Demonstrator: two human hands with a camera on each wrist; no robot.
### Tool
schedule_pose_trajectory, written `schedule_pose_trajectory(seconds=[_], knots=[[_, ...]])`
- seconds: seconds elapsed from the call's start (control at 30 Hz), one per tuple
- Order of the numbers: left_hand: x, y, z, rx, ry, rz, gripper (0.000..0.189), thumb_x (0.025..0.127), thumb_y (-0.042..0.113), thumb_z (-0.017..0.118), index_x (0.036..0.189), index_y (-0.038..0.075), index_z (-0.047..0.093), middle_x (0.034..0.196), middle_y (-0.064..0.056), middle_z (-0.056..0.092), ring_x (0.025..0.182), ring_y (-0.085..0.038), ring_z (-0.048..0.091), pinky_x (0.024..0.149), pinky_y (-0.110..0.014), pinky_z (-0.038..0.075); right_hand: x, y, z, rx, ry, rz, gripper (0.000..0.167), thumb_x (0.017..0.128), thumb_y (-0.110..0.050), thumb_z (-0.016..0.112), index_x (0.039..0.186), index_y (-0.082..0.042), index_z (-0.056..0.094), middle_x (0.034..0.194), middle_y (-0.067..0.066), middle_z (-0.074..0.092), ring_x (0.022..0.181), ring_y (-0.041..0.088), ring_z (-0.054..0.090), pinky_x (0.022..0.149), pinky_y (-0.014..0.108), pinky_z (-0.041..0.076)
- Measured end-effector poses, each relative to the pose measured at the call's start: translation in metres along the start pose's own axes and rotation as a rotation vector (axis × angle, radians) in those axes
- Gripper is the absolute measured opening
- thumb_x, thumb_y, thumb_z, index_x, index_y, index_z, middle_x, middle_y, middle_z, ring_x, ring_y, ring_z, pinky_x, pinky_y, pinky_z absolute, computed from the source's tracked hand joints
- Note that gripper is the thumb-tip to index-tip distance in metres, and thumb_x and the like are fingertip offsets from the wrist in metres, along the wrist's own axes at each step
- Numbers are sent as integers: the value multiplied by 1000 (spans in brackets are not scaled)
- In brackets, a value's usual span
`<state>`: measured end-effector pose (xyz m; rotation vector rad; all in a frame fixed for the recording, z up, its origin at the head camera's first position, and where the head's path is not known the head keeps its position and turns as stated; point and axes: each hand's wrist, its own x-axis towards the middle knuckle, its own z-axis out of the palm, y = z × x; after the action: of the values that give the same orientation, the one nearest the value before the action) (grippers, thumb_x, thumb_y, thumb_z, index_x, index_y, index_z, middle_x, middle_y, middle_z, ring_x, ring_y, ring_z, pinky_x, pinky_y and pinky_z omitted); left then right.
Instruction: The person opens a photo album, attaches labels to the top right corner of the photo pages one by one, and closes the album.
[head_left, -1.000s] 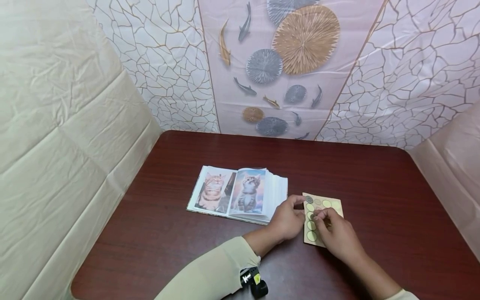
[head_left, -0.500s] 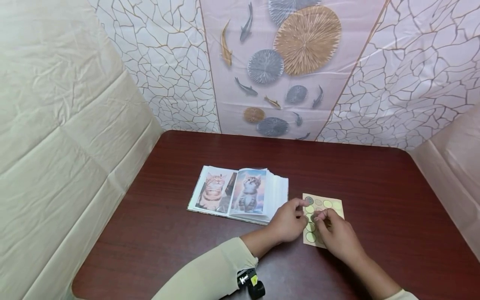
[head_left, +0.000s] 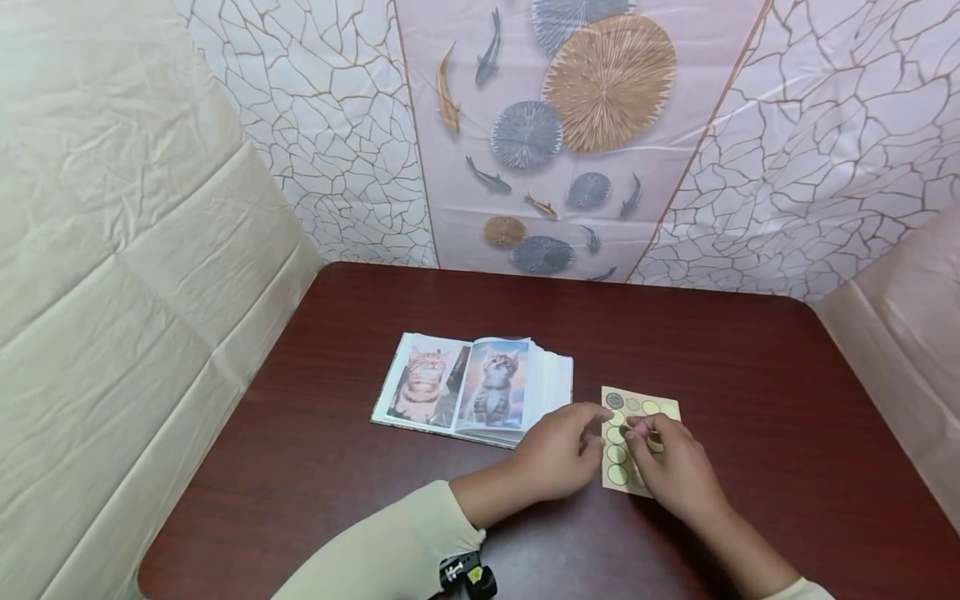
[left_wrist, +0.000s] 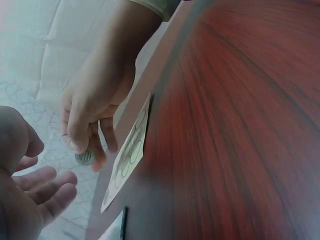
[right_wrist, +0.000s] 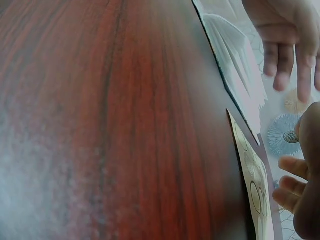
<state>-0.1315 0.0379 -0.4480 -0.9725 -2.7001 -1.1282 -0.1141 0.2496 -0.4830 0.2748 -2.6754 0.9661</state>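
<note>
My right hand [head_left: 677, 471] is over a tan sheet of round stickers [head_left: 609, 493], thumb and fingertips pinching a small dark round sticker [left_wrist: 85, 157] with pale print. In the right wrist view that sticker [right_wrist: 291, 136] shows face on, apart from the sheet. My left hand [head_left: 557, 457] hovers at the sheet's left edge, fingers loosely bent and nothing between them. Yellow circles cover much of the sheet, and a grey disc [head_left: 614, 401] marks its upper left corner. The right palm hides the sheet's lower right part.
An open photo album [head_left: 551, 387] with cat pictures lies left of the sheet, partly behind my left hand. Both rest on a dark red wooden table [head_left: 315, 492]. Patterned cloth [head_left: 360, 167] hangs beyond the far edge.
My left hand has drawn back a little to the left and down, its index fingertip leaving the grey disc. The right hand keeps its pinch on the sticker almost in place.
</note>
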Motion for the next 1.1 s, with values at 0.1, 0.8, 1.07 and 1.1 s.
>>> schedule_pose_trajectory(seconds=[0.1,0.8,1.07,1.1], knots=[[-8,-2,-8,72,56,51,32,97,14,63,128,12,66,113,1,68,88,-3,58,79,-15,46,1,-1,-2,-7,-5,11,19,97,-12,68,85,-17,55,113,11,75,100,36,70,84,57,53],[-70,-61,-61,387,225,125,38,92,16,71,129,11,66,128,-8,62,114,-27,59,95,-45,48,-1,1,-5,-50,-1,38,16,98,-15,68,86,-18,57,115,8,75,98,32,68,81,53,53],[-84,-77,-67,416,192,16,48,93,26,71,137,9,61,141,-15,54,129,-36,50,107,-54,39,0,3,-8,-59,6,35,15,97,-13,68,86,-18,58,114,8,75,97,32,68,79,53,52],[-86,-79,-67,419,176,-4,51,94,29,71,139,8,60,143,-16,52,131,-38,48,109,-56,36,0,3,-8,-59,6,36,15,97,-13,68,86,-18,58,114,8,75,97,32,68,80,53,52]])
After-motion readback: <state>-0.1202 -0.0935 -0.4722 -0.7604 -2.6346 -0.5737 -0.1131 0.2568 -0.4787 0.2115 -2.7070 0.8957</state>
